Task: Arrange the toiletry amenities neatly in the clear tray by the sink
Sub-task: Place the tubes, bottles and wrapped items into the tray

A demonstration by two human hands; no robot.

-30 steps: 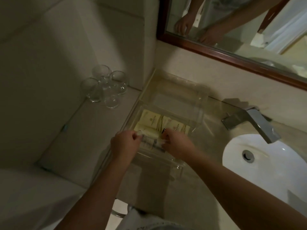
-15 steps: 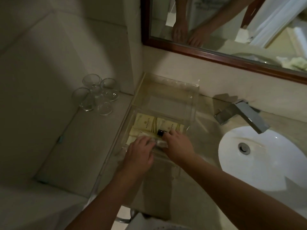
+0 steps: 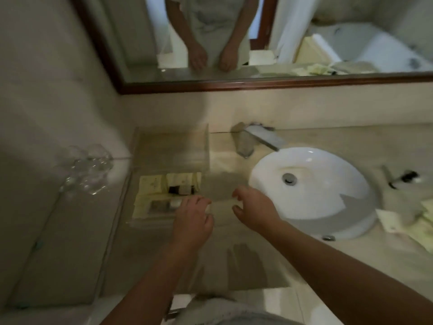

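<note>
Head-cam view looking down on a beige bathroom counter [image 3: 351,141]; pic is blurred. A clear tray [image 3: 207,146] sits on the counter left of the white sink [image 3: 328,207], its far end against the back wall. The toiletry amenities [image 3: 150,186] lie in the tray's near half: pale yellow packets laid flat, w/ small dark-capped bottles [image 3: 173,189] among them. Exact count is unclear.

L hand [image 3: 193,219] is at the tray's near right corner, fingers reaching over the rim onto the nearest items. Blur hides whether they pinch anything or just touch. R hand [image 3: 255,207] hovers over the counter between tray and sink, near the L hand but apart from it. Its thumb & fingers are loosely curled w/ nothing in them, and it touches neither tray nor amenities.

Elsewhere: a chrome faucet [image 3: 260,139] behind the sink, and a cluster of clear glasses [image 3: 86,165] on the ledge left of the tray. More pale packets [image 3: 424,221] lie loose on the counter right of the sink, w/ a small dark item [image 3: 407,177] near them. A wood-framed mirror [image 3: 234,86] above reflects both hands & forearms.
</note>
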